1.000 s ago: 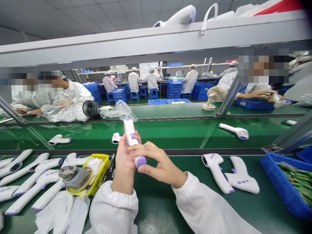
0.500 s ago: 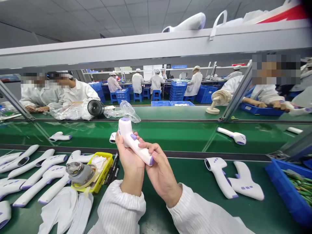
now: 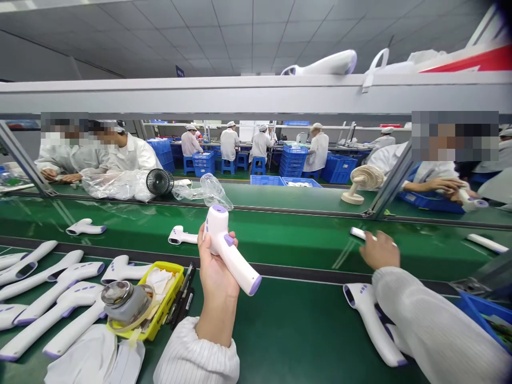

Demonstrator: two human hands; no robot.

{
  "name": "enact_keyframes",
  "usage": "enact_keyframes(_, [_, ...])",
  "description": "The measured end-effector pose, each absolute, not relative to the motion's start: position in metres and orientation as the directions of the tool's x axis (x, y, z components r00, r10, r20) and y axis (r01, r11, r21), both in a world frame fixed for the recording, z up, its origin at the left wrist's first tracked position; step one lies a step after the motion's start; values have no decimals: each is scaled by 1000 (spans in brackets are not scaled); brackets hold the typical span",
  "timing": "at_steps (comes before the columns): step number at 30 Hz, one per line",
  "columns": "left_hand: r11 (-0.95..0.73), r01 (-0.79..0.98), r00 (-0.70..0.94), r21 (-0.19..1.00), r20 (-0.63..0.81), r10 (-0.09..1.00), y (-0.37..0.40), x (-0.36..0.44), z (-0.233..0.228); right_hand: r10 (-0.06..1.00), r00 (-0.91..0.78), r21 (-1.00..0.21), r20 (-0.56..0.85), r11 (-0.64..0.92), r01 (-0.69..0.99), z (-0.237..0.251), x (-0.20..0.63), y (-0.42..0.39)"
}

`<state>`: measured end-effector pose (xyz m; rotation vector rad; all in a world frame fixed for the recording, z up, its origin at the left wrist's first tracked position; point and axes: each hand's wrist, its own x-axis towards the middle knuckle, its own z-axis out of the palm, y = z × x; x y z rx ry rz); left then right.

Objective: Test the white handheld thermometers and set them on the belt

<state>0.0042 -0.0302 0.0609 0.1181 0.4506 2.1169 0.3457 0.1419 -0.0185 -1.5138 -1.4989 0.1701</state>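
Left hand (image 3: 214, 266) is wrapped around a white forehead thermometer (image 3: 230, 249), held up over the near edge of the green conveyor belt (image 3: 280, 240), purple tip pointing down-right. Right hand (image 3: 380, 249) is out over another thermometer (image 3: 362, 234) lying on the belt's right side; can't tell if those fingers have closed. Yellow tray (image 3: 168, 298) sits near-left.

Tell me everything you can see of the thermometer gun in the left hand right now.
The thermometer gun is a white, smooth plastic-looking body with a bent pistol shape. Its head points up, capped by a purple face; a purple trigger button sits at the bend, and the handle slants down to the right, ending in a purple cap. The left hand grips it around the bend, holding it in the air above the green belt. The right hand is off it, reaching away over the belt.
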Motion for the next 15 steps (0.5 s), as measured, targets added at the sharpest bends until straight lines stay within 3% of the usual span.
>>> enact_keyframes(3, [-497, -790, -564, 358, -110, 818, -30, 1, 64, 725, 503, -735, 469, 5, 678, -40, 400, 152])
enact_keyframes(6, [-483, -795, -561, 368, -141, 816, -29, 1, 65, 668, 635, -787, 388, -118, 605, -63, 427, 158])
enact_keyframes(9, [-471, -796, -558, 380, -160, 814, -29, 2, 65, 669, 659, -807, 343, -150, 572, -80, 436, 167])
enact_keyframes(15, [-472, -785, -558, 402, -128, 820, -25, -2, 57, 692, 604, -789, 395, -81, 609, -87, 428, 177])
